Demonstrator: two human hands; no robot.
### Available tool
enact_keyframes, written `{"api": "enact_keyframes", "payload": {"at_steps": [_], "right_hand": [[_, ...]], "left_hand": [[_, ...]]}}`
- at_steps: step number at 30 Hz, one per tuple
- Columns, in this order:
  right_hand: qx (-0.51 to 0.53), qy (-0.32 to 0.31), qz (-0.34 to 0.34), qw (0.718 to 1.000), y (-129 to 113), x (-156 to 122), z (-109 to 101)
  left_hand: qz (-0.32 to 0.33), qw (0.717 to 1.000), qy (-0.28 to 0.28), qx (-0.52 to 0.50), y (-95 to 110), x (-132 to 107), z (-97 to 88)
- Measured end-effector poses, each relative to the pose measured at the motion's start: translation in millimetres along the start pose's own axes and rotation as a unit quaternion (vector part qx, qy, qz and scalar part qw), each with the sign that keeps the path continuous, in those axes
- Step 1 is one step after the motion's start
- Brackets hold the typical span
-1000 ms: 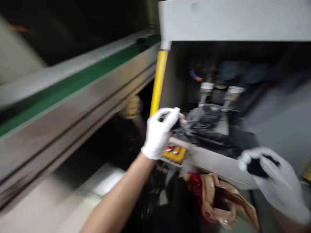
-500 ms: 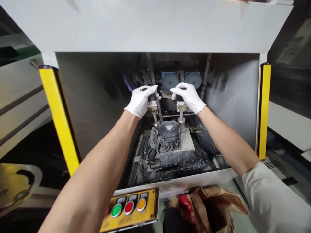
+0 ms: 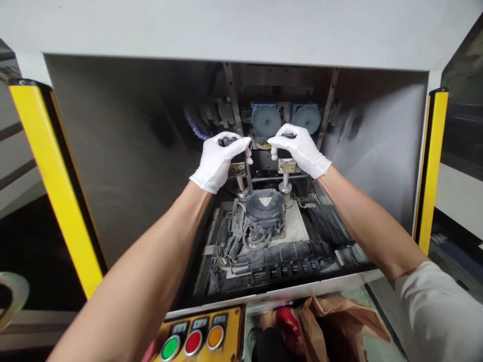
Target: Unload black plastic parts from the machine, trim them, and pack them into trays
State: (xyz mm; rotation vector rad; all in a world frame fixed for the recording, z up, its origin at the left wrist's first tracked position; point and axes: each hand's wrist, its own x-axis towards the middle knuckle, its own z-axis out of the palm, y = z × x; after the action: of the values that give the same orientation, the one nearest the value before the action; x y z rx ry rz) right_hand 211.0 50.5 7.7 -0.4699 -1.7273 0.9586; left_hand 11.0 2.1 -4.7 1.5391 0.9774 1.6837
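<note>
The left hand (image 3: 221,162), in a white cotton glove, wraps around a dark cylindrical fitting (image 3: 227,142) that sits above a dull brass-coloured block (image 3: 237,169), and the right hand (image 3: 300,151), gloved the same way, wraps around a matching dark fitting (image 3: 289,136) above a second brass-coloured block (image 3: 287,166). The fingers of both hands are closed and gripping these fittings, which they largely hide, so their exact shape is hard to tell. The two fittings stand side by side, well inside a grey sheet-metal machine bay, with the gloved fingertips close together but not touching. Below each block, a slim upright steel post (image 3: 286,182) runs down toward a round black housing with a yellow triangular label (image 3: 265,211), which sits on a pale base plate (image 3: 296,226) among grey hoses and a black cable chain (image 3: 298,256). Two round blue-grey discs (image 3: 266,120) are mounted behind the hands. Upright yellow safety bars (image 3: 49,166) flank the opening of the bay, under a pale grey overhead panel (image 3: 241,30). At the lower edge, a yellow control panel (image 3: 196,334) carries green, red and orange push buttons, and beside it lies a crumpled brown paper bag (image 3: 339,322) with something red (image 3: 289,322) in it.
</note>
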Motion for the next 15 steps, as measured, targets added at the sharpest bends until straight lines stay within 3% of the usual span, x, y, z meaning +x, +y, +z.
{"api": "enact_keyframes", "payload": {"at_steps": [3,6,15], "right_hand": [[0.016,-0.035,0.050,0.998,-7.4,0.9,-2.8],[0.057,-0.021,0.100,0.993,-9.0,0.0,-0.6],[0.087,0.059,0.122,0.987,-0.1,-4.5,12.1]], "left_hand": [[-0.082,0.994,-0.076,-0.009,11.9,6.3,-6.5],[-0.150,0.984,-0.083,-0.043,14.1,9.9,-8.2],[-0.119,0.989,-0.015,-0.084,3.5,5.7,0.7]]}}
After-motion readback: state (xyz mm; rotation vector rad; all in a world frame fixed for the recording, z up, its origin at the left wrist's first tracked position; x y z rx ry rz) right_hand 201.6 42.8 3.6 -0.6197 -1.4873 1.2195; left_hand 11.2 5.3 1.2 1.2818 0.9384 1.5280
